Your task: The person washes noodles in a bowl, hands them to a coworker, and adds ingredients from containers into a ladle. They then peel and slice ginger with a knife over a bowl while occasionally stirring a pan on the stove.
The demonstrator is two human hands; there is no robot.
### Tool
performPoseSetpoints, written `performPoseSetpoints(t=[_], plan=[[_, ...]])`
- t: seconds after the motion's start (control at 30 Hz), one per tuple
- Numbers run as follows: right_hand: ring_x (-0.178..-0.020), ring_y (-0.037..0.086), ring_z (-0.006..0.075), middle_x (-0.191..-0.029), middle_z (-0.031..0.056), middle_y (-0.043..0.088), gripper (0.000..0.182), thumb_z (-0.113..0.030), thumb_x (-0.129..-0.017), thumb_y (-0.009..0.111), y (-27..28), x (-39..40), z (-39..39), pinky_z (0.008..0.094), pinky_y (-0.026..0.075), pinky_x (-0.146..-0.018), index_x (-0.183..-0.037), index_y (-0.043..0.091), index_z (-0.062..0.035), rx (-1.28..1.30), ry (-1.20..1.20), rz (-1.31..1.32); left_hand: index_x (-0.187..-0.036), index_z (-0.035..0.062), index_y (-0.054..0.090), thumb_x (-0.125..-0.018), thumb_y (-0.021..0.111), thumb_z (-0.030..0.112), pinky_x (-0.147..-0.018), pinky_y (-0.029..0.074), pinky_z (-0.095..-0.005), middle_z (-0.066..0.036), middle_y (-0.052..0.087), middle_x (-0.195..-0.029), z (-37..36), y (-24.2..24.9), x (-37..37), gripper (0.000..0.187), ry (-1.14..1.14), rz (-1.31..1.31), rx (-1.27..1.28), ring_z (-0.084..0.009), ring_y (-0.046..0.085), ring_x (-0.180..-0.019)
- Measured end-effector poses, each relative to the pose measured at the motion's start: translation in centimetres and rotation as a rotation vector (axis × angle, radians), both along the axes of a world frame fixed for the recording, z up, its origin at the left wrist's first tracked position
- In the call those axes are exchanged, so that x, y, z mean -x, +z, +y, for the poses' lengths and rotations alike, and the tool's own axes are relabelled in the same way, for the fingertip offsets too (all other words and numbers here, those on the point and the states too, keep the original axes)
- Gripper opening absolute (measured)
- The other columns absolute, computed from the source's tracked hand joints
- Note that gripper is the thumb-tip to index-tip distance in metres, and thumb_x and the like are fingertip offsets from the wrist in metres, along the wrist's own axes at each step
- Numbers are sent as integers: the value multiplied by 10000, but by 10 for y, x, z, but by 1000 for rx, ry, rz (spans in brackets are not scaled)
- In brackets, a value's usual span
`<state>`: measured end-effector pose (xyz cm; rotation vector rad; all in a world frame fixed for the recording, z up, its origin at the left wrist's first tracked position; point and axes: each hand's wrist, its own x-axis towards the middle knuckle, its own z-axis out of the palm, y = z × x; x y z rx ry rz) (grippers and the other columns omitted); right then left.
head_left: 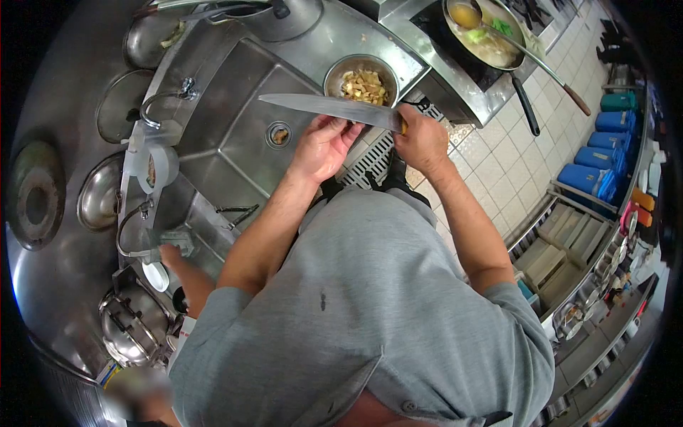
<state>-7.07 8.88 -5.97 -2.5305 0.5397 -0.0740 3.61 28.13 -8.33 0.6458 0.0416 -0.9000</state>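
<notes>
A long knife (pixel 327 107) lies level across the view, its tip pointing left over the sink (pixel 235 107). My right hand (pixel 421 139) is closed around its yellowish handle. Just below the blade is my left hand (pixel 321 148), palm up with curled fingers near the blade; whether a small piece is between them is hidden. Behind the blade, a steel bowl (pixel 331 75) holds light brown chopped pieces (pixel 364 87). Its lower rim is partly covered by the knife.
A pan (pixel 491 53) with a ladle (pixel 537 60) sits on the stove at the upper right, its black handle sticking out over the floor. Another person's arm (pixel 188 277) reaches to the lower-left sink. Two faucets (pixel 153 107) stand left. Blue bins (pixel 594 160) line the right.
</notes>
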Motion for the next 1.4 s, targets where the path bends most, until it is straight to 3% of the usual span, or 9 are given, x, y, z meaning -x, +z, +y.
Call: performPoseSetpoints(t=[0.1,0.2,0.27,0.5,0.6,0.8,1.13,1.3,1.4], plan=[[-717,694,393,-744,178,691,200,-210,-799,691,-1,1,-1,509,543,-641,-945,617,-96,8,34,-44,-1333,30,557,-1000,614,89,-1007,531,-323,-95,651,-1232,-1,-6,-8,343,-14,-16,12,-179,628,-1154],[-702,691,392,-714,179,678,197,-206,-791,689,9,-2,11,510,544,-641,-930,609,-91,27,82,-15,-1333,30,538,-961,678,137,-1106,475,-374,-116,635,-1273,-2,-15,-10,412,-72,-4,133,-222,584,-1258],[-702,690,391,-707,181,672,194,-201,-785,688,12,-4,15,511,544,-643,-917,602,-87,32,76,-16,-1346,30,510,-928,733,201,-1129,455,-386,-137,616,-1312,-5,-18,-6,504,-2,-72,-39,-241,567,-1292],[-725,690,391,-707,191,663,206,-178,-765,684,12,-8,13,523,541,-649,-915,581,-82,67,67,7,-1339,33,518,-907,754,205,-1102,478,-381,-150,622,-1305,-7,-9,-12,521,-21,27,52,-241,612,-1224],[-738,692,395,-730,193,673,221,-177,-767,679,-1,-10,4,524,544,-660,-944,585,-83,66,45,32,-1285,25,574,-980,657,123,-1035,513,-363,-103,661,-1201,-6,-10,-18,332,-95,25,188,-205,638,-1132],[-796,701,402,-808,187,706,230,-184,-787,653,-25,-4,-28,529,551,-706,-1004,628,-109,15,-11,171,-1144,9,658,-986,610,62,-983,537,-334,-98,670,-1173,4,-5,-29,173,-9,17,-14,-197,637,-1090],[-825,699,411,-813,200,705,200,-198,-800,650,-16,2,-29,527,547,-729,-975,629,-102,46,-57,225,-1126,13,664,-984,575,31,-932,555,-353,-108,671,-1136,-6,-1,-32,169,-52,95,1,-214,633,-1059],[-843,678,440,-829,225,689,170,-189,-811,642,-26,14,-34,555,532,-739,-948,621,-91,-17,-58,249,-1176,-9,645,-994,580,55,-929,553,-306,-137,675,-1168,-3,-18,-32,204,-107,90,-47,-225,654,-1041],[-848,690,429,-857,209,708,179,-214,-826,632,-38,25,-56,539,545,-766,-961,646,-97,34,-117,355,-1232,-19,614,-998,585,64,-915,552,-295,-161,664,-1209,3,5,-36,250,-131,45,-31,-225,656,-1047]])
